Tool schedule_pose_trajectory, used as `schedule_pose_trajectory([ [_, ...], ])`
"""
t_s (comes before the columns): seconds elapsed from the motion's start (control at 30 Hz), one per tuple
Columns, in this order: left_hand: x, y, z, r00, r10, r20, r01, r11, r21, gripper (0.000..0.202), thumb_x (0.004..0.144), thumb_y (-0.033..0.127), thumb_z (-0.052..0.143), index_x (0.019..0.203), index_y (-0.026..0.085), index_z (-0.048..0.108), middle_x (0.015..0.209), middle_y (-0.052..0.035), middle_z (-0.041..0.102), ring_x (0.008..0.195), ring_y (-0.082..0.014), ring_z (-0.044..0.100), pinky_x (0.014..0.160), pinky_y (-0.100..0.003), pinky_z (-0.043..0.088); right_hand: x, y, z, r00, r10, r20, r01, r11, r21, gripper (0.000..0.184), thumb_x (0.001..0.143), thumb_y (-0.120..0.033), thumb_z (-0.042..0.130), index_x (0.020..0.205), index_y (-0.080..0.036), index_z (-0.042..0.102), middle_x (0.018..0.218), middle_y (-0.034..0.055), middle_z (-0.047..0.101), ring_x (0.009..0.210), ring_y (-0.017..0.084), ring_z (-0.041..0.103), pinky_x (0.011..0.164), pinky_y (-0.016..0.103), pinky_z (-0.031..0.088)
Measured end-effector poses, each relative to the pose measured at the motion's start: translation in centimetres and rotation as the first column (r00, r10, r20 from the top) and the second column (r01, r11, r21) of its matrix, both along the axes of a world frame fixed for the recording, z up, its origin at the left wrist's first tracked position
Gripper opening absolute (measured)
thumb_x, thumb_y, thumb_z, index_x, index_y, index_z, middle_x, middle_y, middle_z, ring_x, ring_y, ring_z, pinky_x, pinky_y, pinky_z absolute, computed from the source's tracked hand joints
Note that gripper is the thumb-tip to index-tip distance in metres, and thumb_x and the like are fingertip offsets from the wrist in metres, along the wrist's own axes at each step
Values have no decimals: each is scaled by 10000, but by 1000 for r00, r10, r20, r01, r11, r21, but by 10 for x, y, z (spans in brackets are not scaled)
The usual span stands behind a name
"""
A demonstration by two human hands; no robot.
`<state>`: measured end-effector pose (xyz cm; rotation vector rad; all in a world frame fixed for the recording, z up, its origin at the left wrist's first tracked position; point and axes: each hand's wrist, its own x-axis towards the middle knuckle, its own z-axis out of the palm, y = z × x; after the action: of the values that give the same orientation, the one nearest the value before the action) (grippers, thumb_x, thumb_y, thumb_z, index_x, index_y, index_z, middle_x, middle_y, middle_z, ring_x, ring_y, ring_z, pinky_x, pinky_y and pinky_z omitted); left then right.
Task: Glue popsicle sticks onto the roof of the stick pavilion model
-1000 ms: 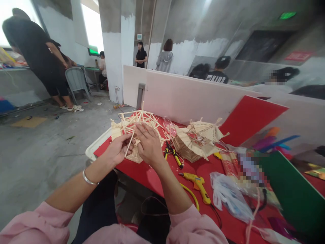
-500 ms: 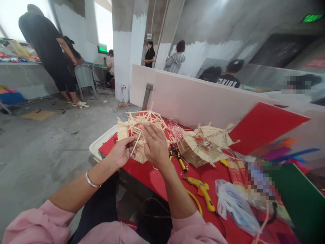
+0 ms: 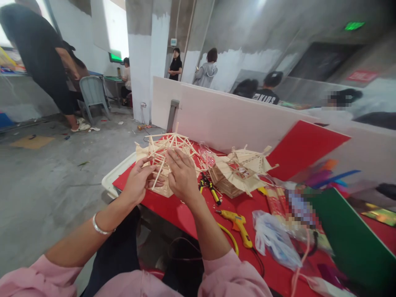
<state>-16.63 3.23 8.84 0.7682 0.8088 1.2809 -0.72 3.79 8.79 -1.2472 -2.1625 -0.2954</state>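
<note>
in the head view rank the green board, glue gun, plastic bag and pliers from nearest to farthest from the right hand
Starting from the right hand:
1. pliers, just to its right
2. glue gun, further right and closer to the wearer
3. plastic bag, right of the glue gun
4. green board, far right

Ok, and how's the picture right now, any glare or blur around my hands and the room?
Head view, upper left: glare washes out the window. Head view, right: the red sign and coloured strips are smeared. Head view, foreground: your left hand, right hand and the yellow glue gun look fairly sharp.
</note>
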Motion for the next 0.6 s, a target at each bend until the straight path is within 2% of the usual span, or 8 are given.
schedule_pose_trajectory([
  [0.23,0,-2,4,1000,6,-17,-5,999,38,401,738,188,712,1086,207,512,745,18,665,521,-156,667,478,-268,570,-3,-1,3,1000,-22,21,22,1000,-5,607,805,-115,437,1408,-134,503,1515,26,445,1431,216,306,1183,407,223],
  [0.43,2,-2,3,999,23,28,-23,1000,-7,335,735,161,706,1009,194,516,747,16,661,500,-136,647,443,-245,551,-2,0,2,1000,-12,10,12,1000,0,628,792,-101,447,1417,-140,492,1519,29,439,1438,215,293,1181,421,236],
  [0.6,2,2,2,998,-59,-18,58,997,-54,209,754,175,684,918,159,555,692,-9,654,510,-143,637,445,-266,565,-2,0,2,1000,-10,8,10,1000,-5,628,790,-101,447,1415,-141,493,1512,36,450,1435,218,299,1182,424,234],
])
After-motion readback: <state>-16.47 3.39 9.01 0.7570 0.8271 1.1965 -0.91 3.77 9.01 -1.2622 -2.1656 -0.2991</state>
